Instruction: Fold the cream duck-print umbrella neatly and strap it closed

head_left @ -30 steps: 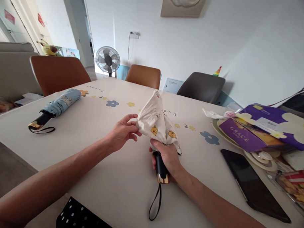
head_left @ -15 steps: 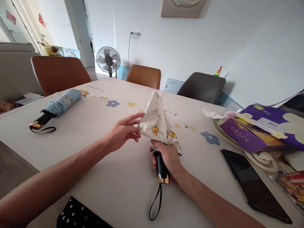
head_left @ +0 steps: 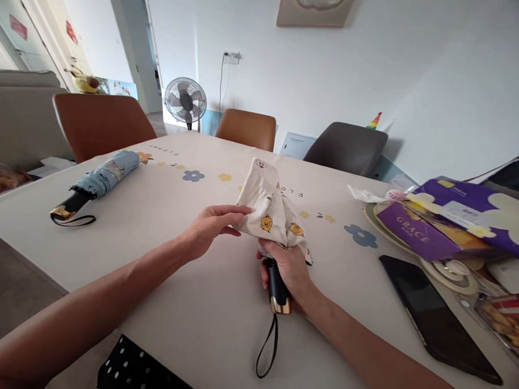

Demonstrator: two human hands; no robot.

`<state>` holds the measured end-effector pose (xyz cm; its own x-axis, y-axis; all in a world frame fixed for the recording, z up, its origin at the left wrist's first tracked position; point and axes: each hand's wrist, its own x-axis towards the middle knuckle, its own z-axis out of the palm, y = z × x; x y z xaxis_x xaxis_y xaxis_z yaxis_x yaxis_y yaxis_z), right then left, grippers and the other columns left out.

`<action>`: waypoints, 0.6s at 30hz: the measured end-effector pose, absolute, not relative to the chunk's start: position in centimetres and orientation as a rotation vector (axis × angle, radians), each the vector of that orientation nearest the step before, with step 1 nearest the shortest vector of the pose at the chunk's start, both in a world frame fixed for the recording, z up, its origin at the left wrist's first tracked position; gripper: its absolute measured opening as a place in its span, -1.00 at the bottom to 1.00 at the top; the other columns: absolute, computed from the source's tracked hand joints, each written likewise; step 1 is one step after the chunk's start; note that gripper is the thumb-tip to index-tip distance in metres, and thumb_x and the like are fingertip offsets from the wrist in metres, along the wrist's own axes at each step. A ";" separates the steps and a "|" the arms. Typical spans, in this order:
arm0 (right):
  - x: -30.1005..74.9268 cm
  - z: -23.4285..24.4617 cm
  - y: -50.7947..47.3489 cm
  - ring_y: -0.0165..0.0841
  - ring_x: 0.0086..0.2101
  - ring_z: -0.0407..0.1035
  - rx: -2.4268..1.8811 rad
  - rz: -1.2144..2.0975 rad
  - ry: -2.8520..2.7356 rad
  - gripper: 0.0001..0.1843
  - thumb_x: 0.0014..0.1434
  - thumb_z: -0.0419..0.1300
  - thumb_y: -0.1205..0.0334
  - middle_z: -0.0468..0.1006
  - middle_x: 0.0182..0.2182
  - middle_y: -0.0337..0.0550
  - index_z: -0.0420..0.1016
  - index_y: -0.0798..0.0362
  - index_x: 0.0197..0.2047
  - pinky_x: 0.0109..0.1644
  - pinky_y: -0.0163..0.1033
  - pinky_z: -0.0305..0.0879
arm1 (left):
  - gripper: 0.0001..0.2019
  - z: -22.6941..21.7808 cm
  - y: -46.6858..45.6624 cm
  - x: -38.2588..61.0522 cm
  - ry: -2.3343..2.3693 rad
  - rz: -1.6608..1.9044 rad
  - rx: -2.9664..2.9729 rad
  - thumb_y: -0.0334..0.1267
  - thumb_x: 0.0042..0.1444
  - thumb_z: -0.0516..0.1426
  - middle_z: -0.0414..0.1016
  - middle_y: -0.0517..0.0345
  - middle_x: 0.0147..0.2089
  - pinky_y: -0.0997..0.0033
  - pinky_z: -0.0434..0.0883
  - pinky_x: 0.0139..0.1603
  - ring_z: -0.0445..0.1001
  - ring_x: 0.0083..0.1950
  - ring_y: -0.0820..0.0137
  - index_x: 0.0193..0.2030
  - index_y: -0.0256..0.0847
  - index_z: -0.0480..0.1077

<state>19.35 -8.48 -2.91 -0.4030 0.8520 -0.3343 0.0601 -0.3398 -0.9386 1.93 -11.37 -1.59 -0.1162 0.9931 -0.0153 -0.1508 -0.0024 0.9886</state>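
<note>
A white folding umbrella [head_left: 263, 203] with yellow cartoon prints is held over the table, its canopy collapsed but loose. Wrapped around its lower canopy, just above the black and gold handle, is my right hand [head_left: 290, 270]. My left hand [head_left: 213, 227] pinches the left edge of the cloth, thumb on top and the other fingers beneath. A black wrist strap [head_left: 269, 347] hangs from the handle's end. On the table's left side lies a light blue folded umbrella [head_left: 108, 174], apart from both hands.
The white table [head_left: 169, 300] carries flower prints. To the right lie a black phone [head_left: 434, 319], a purple box [head_left: 414, 231] on a plate, and packaged food [head_left: 511, 322]. Chairs [head_left: 246, 129] stand along the far side, with a fan [head_left: 186, 100] behind them.
My left hand's fingers have closed further over the cloth edge. The canopy's top has tilted left and its folds lie flatter. My right hand keeps its hold.
</note>
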 end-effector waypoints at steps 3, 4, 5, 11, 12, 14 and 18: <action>19.3 -2.8 -8.6 -0.43 -0.82 0.18 -1.237 1.801 -1.302 -0.67 -0.08 0.25 0.01 0.31 -0.81 -0.30 0.26 0.08 -0.51 -0.81 -0.32 0.17 | -0.77 -1.9 -11.1 2.0 1.211 1.456 0.939 -0.20 -0.09 0.22 0.47 0.04 -0.18 0.43 0.42 -0.24 0.39 -0.21 0.41 -0.28 -0.25 0.53; 19.3 -2.8 -8.6 -0.43 -0.82 0.18 -1.238 1.799 -1.302 -0.67 -0.08 0.25 0.02 0.31 -0.81 -0.30 0.26 0.08 -0.51 -0.81 -0.32 0.17 | -0.78 -2.0 -11.0 2.0 1.208 1.474 0.917 -0.22 -0.12 0.24 0.47 0.06 -0.22 0.45 0.42 -0.29 0.39 -0.26 0.44 -0.30 -0.26 0.52; 19.3 -2.8 -8.6 -0.43 -0.82 0.18 -1.239 1.797 -1.302 -0.67 -0.08 0.25 0.02 0.31 -0.81 -0.30 0.26 0.08 -0.51 -0.81 -0.33 0.17 | -0.79 -2.1 -11.0 2.0 1.203 1.477 0.905 -0.24 -0.13 0.25 0.46 0.09 -0.26 0.47 0.42 -0.34 0.38 -0.31 0.47 -0.31 -0.26 0.51; 19.3 -2.8 -8.6 -0.43 -0.83 0.16 -1.241 1.792 -1.309 -0.69 -0.06 0.22 0.02 0.30 -0.82 -0.31 0.26 0.08 -0.51 -0.81 -0.33 0.15 | -0.74 -2.0 -11.2 2.0 1.242 1.410 0.934 -0.33 -0.16 0.24 0.34 0.20 -0.40 0.57 0.29 -0.59 0.28 -0.46 0.56 -0.24 -0.22 0.47; 19.3 -2.8 -8.6 -0.43 -0.83 0.16 -1.237 1.793 -1.312 -0.68 -0.05 0.22 0.01 0.29 -0.83 -0.30 0.26 0.08 -0.52 -0.81 -0.33 0.15 | -0.74 -1.9 -11.3 2.0 1.252 1.397 0.937 -0.33 -0.15 0.23 0.32 0.21 -0.41 0.57 0.27 -0.62 0.26 -0.49 0.57 -0.23 -0.21 0.47; 19.4 -2.8 -8.6 -0.43 -0.83 0.16 -1.234 1.795 -1.327 -0.67 -0.04 0.21 0.00 0.28 -0.84 -0.29 0.26 0.08 -0.54 -0.81 -0.33 0.15 | -0.73 -1.9 -11.3 2.0 1.254 1.376 0.947 -0.34 -0.13 0.21 0.30 0.23 -0.43 0.56 0.25 -0.63 0.23 -0.55 0.60 -0.21 -0.22 0.46; 19.4 -2.9 -8.5 -0.43 -0.83 0.17 -1.248 1.794 -1.326 -0.66 -0.05 0.22 -0.02 0.29 -0.84 -0.30 0.27 0.09 -0.53 -0.81 -0.33 0.16 | -0.69 -1.8 -11.4 2.0 1.245 1.351 0.954 -0.35 -0.13 0.21 0.30 0.22 -0.44 0.54 0.26 -0.63 0.25 -0.55 0.58 -0.16 -0.24 0.45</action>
<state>19.39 -8.55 -2.94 -0.3966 0.8522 -0.3414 0.0766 -0.3399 -0.9373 2.00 -11.36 -1.79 -0.1647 0.9828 -0.0830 -0.1629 0.0559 0.9851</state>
